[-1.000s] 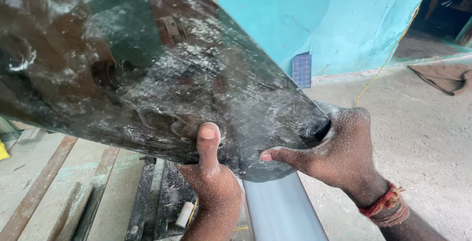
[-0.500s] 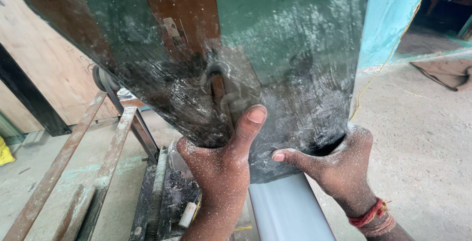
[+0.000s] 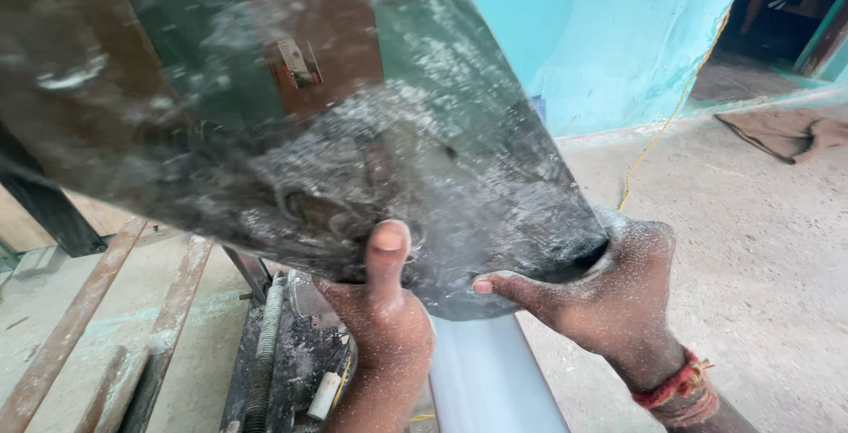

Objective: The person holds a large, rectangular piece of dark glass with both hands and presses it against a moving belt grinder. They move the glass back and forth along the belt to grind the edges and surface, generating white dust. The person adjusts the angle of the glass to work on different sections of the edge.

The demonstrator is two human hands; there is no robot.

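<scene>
We see rusty bars (image 3: 62,345) low on the left. Our left hand (image 3: 382,314) grips the dusty glass sheet (image 3: 353,132) raised before us, thumb pressed on its face; our right hand (image 3: 609,296) clasps its lower corner above a pale pipe (image 3: 490,380).

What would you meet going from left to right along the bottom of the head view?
Rusty brown metal bars → dusty black machine part → left hand → pale grey smooth tube → right hand → red thread wristband.

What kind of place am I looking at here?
Probably a small workshop yard: both hands grip a dusty glass pane, rusty metal bars lie on the concrete floor, beside a turquoise wall.
</scene>
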